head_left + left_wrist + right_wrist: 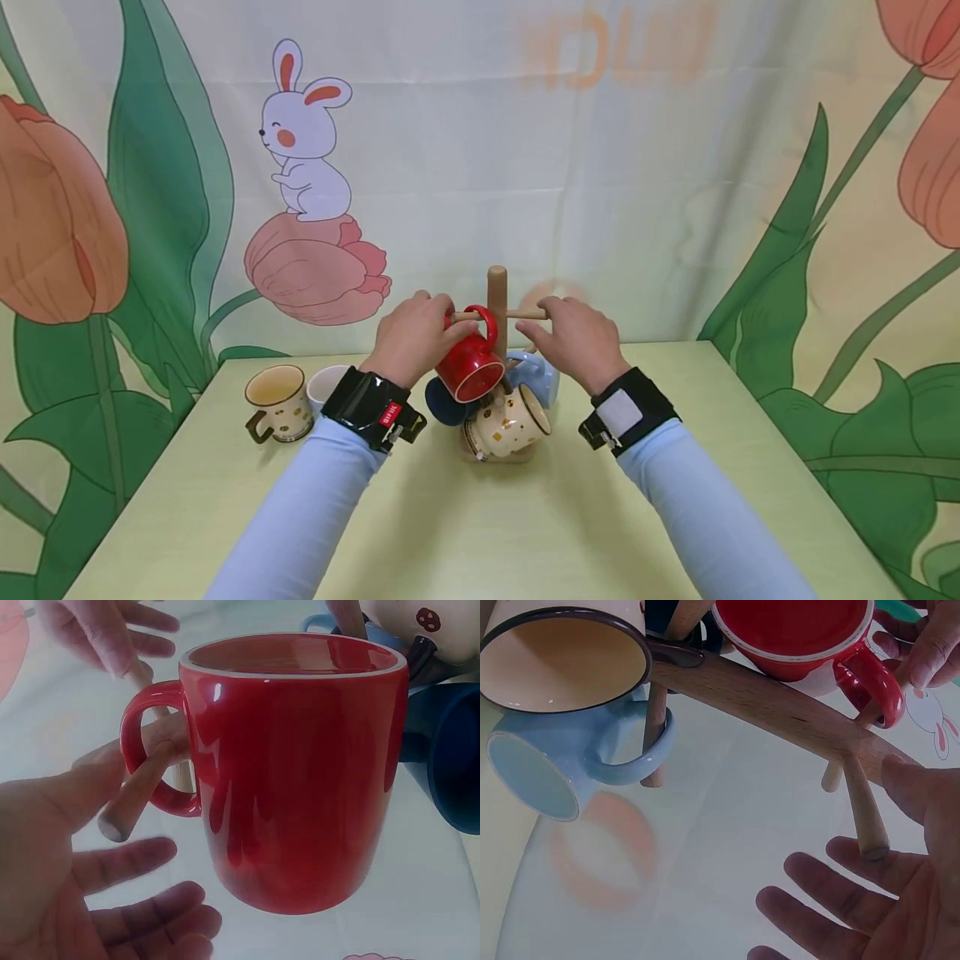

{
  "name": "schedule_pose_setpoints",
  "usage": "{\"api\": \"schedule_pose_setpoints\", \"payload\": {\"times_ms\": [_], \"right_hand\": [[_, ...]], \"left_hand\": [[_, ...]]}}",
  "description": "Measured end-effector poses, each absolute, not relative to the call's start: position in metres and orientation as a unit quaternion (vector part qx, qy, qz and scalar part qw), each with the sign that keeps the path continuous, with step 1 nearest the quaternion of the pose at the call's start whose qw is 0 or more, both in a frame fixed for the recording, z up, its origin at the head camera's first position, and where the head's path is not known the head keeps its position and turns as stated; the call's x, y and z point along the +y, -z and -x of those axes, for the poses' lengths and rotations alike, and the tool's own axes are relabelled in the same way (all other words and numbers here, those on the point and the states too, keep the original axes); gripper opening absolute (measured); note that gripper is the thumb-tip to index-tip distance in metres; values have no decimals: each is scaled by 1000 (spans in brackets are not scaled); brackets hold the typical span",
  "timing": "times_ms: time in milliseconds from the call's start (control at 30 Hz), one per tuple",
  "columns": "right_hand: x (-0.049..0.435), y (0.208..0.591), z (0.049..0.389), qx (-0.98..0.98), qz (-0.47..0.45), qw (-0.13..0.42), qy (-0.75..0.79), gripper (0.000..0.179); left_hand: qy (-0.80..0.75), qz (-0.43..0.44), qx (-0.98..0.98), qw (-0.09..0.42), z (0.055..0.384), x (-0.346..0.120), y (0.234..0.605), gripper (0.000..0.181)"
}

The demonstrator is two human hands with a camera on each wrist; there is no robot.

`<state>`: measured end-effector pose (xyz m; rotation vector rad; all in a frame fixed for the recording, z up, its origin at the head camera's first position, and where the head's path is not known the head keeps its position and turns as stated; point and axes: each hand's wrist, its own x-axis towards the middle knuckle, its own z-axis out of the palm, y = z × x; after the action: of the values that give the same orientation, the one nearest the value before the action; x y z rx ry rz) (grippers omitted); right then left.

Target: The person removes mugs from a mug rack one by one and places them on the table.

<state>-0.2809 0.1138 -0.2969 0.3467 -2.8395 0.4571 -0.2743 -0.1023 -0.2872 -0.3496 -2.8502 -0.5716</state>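
Observation:
A red mug [471,367] hangs tilted by its handle from an upper peg [135,795] of a wooden mug rack [497,287]. My left hand [420,333] is at that peg's end, its thumb reaching along the peg behind the mug handle and its other fingers loosely spread below. On the other side, my right hand [581,337] has its fingers spread around a bare peg [866,814], with the peg's tip at the index finger and the thumb by the post. Lower pegs bear a light blue mug [536,769], a cream patterned mug [506,425] and a dark blue mug [450,757].
On the table [637,525], left of the rack, stand another cream patterned mug [288,417] and a white mug [324,383], the latter partly behind my left forearm. A printed curtain [450,167] hangs right behind the table.

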Motion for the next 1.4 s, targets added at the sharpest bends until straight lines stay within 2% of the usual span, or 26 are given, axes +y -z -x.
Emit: {"api": "schedule_pose_setpoints", "payload": {"times_ms": [233,467,700,1033,1400], "right_hand": [[113,300,287,-965,-140,133,-180,31],[114,298,291,-965,-128,130,-189,31],[113,294,289,-970,-117,123,-176,34],[118,300,296,-964,-126,130,-194,32],[121,299,305,-959,-132,114,-222,32]], "left_hand": [[151,135,-972,119,274,-97,294,34],[151,129,-967,158,274,-96,301,36],[145,123,-968,161,275,-93,300,32],[129,126,-968,177,271,-85,304,33],[94,125,-969,189,267,-80,302,35]]}}
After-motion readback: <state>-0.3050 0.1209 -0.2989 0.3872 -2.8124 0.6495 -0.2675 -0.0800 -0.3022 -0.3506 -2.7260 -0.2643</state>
